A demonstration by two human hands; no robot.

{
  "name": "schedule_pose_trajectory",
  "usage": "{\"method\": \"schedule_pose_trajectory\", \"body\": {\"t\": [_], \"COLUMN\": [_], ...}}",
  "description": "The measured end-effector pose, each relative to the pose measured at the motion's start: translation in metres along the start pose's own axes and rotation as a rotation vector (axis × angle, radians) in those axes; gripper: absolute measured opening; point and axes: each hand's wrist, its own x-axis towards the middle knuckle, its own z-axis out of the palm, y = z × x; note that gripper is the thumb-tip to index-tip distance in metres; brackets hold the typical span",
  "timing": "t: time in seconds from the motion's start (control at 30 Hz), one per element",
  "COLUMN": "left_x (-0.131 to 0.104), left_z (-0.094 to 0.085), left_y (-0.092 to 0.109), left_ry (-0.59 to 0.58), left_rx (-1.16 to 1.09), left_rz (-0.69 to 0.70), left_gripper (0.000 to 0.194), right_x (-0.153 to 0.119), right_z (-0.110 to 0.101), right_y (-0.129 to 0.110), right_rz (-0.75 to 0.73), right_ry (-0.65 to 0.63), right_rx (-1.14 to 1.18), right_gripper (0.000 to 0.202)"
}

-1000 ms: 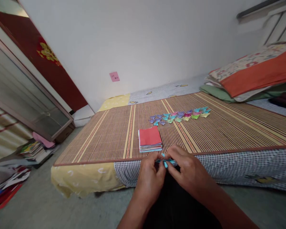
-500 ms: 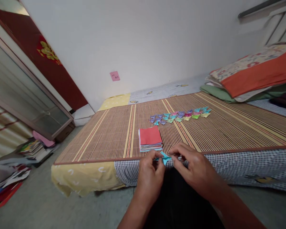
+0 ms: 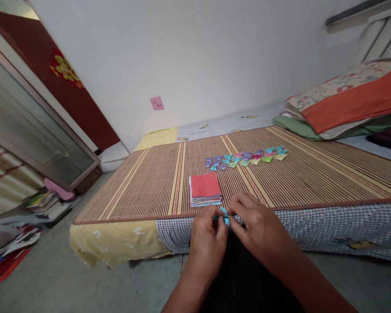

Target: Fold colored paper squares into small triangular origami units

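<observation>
A small folded piece of blue paper (image 3: 224, 212) is pinched between my two hands, just past the front edge of the mat. My left hand (image 3: 207, 232) grips its left side with thumb and fingers closed. On the other side, my right hand (image 3: 256, 221) pinches it too, the fingers partly covering it. Right behind my hands lies a stack of square paper (image 3: 206, 186), a red sheet on top. Farther back, several small folded paper pieces (image 3: 245, 163) in blue, purple, pink, green and yellow are set out in rows.
The striped mat (image 3: 150, 182) covers a bed, with a checked and yellow sheet (image 3: 117, 237) hanging over its front. Folded bedding (image 3: 352, 102) is piled at the right. Books (image 3: 45, 204) lie by a glass-panelled door at the left. A pink note (image 3: 157, 103) is on the wall.
My right hand has moved a little left, bringing its fingertips closer to my left hand. Less of the blue paper shows between them now.
</observation>
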Motion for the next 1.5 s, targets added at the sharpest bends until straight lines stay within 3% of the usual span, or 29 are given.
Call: {"method": "schedule_pose_trajectory", "body": {"t": [0.27, 0.43, 0.57, 0.7, 0.83, 0.97, 1.3, 1.5], "left_x": [-0.002, -0.001, -0.001, -0.001, -0.001, -0.001, 0.0, 0.0], "left_z": [-0.001, -0.002, -0.002, -0.001, 0.0, 0.0, -0.004, -0.002], "left_y": [0.001, 0.0, -0.004, -0.007, -0.006, -0.003, 0.005, 0.001], "left_ry": [0.006, -0.019, -0.02, 0.026, 0.07, 0.099, 0.019, 0.033], "left_rx": [0.02, 0.004, -0.082, -0.183, -0.209, -0.232, -0.29, -0.301], "left_rz": [0.0, -0.029, -0.069, -0.116, -0.111, -0.104, -0.146, -0.167], "left_gripper": [0.02, 0.019, 0.015, 0.009, 0.008, 0.008, 0.008, 0.006], "right_x": [0.002, 0.003, 0.002, -0.001, -0.001, 0.0, -0.002, -0.004], "right_z": [0.012, 0.011, 0.006, 0.005, 0.005, 0.005, 0.004, 0.004], "right_y": [0.001, 0.002, 0.003, 0.006, 0.006, 0.005, 0.006, 0.007], "right_rz": [-0.087, -0.065, 0.024, 0.207, 0.319, 0.298, 0.203, 0.161], "right_ry": [0.037, -0.003, 0.018, 0.088, 0.005, -0.034, 0.031, 0.049], "right_rx": [-0.126, -0.029, 0.18, 0.341, 0.511, 0.538, 0.532, 0.472], "right_gripper": [0.017, 0.018, 0.016, 0.006, 0.017, 0.016, 0.013, 0.01]}}
